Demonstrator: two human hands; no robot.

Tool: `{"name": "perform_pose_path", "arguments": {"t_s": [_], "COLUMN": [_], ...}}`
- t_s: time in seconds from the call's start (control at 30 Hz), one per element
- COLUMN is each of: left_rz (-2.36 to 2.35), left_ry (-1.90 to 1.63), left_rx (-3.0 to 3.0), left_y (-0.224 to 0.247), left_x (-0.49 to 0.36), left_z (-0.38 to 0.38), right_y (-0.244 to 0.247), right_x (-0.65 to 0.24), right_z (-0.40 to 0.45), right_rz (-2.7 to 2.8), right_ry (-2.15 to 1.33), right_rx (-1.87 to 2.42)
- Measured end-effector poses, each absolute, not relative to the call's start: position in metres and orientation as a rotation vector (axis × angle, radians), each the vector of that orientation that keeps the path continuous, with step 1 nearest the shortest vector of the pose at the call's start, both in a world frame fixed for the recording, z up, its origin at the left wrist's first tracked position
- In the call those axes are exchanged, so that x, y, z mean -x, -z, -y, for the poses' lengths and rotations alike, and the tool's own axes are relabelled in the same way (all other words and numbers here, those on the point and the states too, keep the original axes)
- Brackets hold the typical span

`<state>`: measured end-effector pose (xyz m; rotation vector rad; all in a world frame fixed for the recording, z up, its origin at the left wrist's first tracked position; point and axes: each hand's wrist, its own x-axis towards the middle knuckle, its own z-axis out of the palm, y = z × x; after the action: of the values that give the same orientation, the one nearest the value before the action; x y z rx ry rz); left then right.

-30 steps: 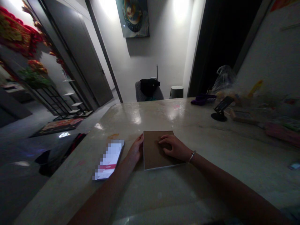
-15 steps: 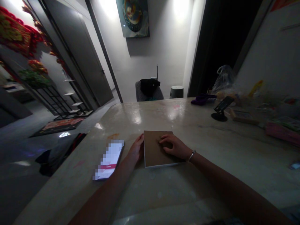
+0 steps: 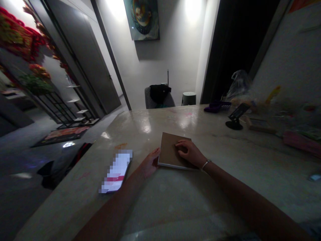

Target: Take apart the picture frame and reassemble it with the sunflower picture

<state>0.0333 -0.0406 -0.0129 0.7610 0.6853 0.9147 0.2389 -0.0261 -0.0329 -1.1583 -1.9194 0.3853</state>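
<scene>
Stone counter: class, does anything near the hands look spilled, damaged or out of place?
An orange smear marks the pale stone counter beyond the phone, near the left hand. Its colour stands out like a dried spill, though what it is cannot be told.

Dim room, light glowing from above on the back wall [image 3: 163, 67]

Pale glare streaks the stone countertop [image 3: 190, 197], while the left hand [image 3: 150, 163] and right hand [image 3: 189, 153] sit in shade (door frames [image 3: 110, 57] bow near the edges); the phone screen [image 3: 116, 171] is pixelated.
</scene>
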Motion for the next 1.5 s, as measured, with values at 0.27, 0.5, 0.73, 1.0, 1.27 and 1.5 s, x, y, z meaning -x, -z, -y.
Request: {"name": "perform_pose_path", "arguments": {"t_s": [0.27,0.5,0.73,1.0,1.27,1.5], "left_rz": [-0.624,-0.63,-0.695,-0.747,-0.988,-1.001], "left_ry": [-0.853,-0.863,-0.899,-0.978,-1.127,-1.208], "left_rx": [-0.849,-0.803,-0.744,-0.725,-0.801,-0.805], "left_y": [0.012,0.014,0.02,0.017,0.019,0.02], "left_x": [-0.032,-0.033,-0.03,-0.032,-0.026,-0.019], "left_z": [0.044,0.042,0.039,0.037,0.029,0.022], "right_y": [0.028,0.029,0.032,0.029,0.027,0.025], "right_x": [-0.244,-0.247,-0.246,-0.237,-0.232,-0.228], "right_z": [0.026,0.024,0.023,0.028,0.035,0.039], "right_rz": [1.909,1.864,1.852,1.976,2.058,2.144], "right_ry": [-0.45,-0.538,-0.552,-0.452,-0.431,-0.452], "right_rx": [1.143,1.152,1.111,1.033,0.994,0.935]}}
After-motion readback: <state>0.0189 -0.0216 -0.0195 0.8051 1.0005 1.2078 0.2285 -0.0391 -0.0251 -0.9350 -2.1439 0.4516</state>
